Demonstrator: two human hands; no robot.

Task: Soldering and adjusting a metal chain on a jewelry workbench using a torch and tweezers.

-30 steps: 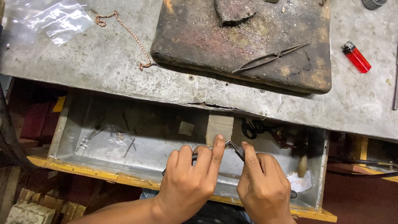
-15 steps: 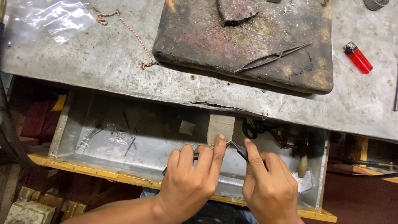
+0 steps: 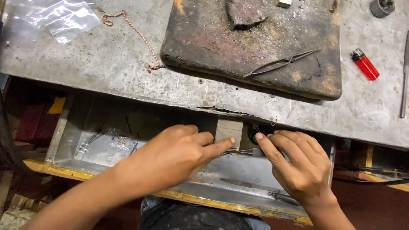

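The fingers of the left hand (image 3: 177, 155) and the right hand (image 3: 298, 164) meet over an open metal drawer (image 3: 89, 147) under the desk (image 3: 85, 81). The left index finger stretches out straight toward the right hand, its tip resting by a small wooden block (image 3: 228, 127) that juts from the desk edge; the other left fingers are curled under, and whether they pinch anything cannot be told. The right index finger and thumb close on a small metal tool (image 3: 251, 151), a thin greyish piece that runs between the two hands just below the block. What exactly the tool is stays unclear, as the fingers cover much of it.

Below the right fingers, in the drawer bottom, lies a flat metal blade (image 3: 247, 184). To the left of the left fingers the drawer holds scattered wire bits (image 3: 117, 136).

Above the fingers, on the desk, sits a dark scorched pad (image 3: 255, 47) with slim tweezers (image 3: 281, 64) lying on it. To the right of the pad lies a red lighter (image 3: 365, 64). Far up and to the left of the fingers a copper-coloured chain (image 3: 136, 34) snakes across the desk, with a clear plastic bag (image 3: 55, 19) beside it at the corner.
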